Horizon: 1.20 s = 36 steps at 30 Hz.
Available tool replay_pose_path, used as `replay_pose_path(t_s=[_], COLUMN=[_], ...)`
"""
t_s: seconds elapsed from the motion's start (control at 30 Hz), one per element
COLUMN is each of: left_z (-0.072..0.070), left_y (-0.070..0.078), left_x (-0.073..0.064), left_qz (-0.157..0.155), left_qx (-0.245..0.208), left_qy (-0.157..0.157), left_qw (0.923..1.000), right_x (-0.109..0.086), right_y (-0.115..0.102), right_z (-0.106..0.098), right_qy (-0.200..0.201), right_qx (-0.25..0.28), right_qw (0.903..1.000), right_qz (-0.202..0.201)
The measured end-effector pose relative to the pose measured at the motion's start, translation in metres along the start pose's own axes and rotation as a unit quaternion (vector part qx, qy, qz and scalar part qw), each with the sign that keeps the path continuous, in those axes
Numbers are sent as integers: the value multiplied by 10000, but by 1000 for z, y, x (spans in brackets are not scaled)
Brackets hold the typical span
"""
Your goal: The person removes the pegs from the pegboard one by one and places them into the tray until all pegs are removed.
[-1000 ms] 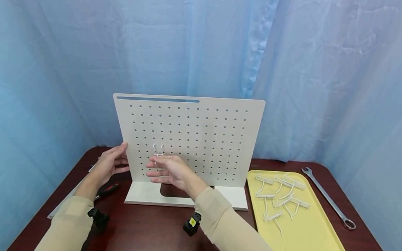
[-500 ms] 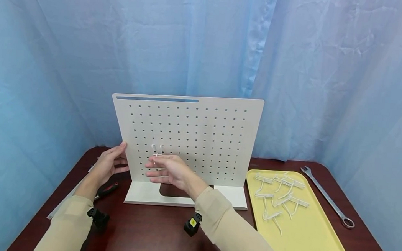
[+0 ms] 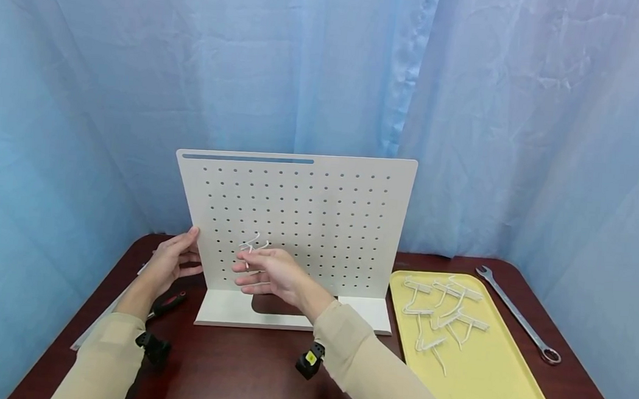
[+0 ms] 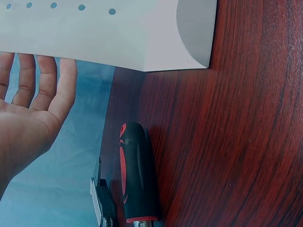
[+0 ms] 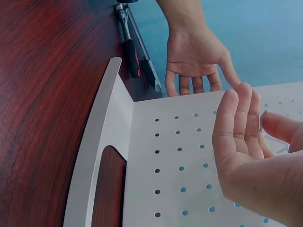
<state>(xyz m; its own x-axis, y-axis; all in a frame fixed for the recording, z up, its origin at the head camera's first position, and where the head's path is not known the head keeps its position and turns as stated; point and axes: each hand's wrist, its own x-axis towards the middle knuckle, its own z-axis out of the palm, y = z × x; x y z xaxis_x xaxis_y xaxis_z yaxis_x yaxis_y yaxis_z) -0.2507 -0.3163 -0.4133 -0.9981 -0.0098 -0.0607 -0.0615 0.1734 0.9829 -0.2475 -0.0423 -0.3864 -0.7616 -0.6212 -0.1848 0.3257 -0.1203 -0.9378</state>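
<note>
A white pegboard [image 3: 296, 222] stands upright on its flat base. My left hand [image 3: 173, 261] grips its left edge, the fingers going behind the panel in the right wrist view. Before the lower left holes, my right hand [image 3: 273, 273] pinches a white double-prong wire hook [image 3: 251, 245] between thumb and index finger, the other fingers extended. The hook is tilted, its prongs angled up and to the right close to the panel. In the right wrist view, fingers hide most of the hook.
A yellow tray [image 3: 495, 381] on the right bears several similar white hooks [image 3: 419, 312]. Beside it lies a combination wrench [image 3: 518, 315]. On the left, a black-and-red-handled tool [image 4: 137, 172] lies near my left forearm, next to a long flat strip [image 3: 100, 317]. Blue curtains hang behind.
The hook has turned in my right fingers, from prongs upright against the holes to a slanted pose. My left hand keeps its grip on the board.
</note>
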Motion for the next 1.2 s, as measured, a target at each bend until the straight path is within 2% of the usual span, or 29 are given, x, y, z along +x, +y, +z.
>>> replay_pose_path(t_s=[0.47,0.87,1.2], left_z=[0,0,0], left_y=[1,0,0], left_x=[1,-1,0], left_qz=[28,45,40], left_qx=[-19,-13,-57], left_qy=[-60,-102,-85], left_qw=[10000,9999,9999], right_x=[-18,-43,-60], right_y=[-5,-9,-16], right_z=[-18,-33,-46], right_qy=[86,-112,-213], right_qx=[-219,-402,-439], right_qw=[9995,9986,9984], right_qz=[-204,-326,-270])
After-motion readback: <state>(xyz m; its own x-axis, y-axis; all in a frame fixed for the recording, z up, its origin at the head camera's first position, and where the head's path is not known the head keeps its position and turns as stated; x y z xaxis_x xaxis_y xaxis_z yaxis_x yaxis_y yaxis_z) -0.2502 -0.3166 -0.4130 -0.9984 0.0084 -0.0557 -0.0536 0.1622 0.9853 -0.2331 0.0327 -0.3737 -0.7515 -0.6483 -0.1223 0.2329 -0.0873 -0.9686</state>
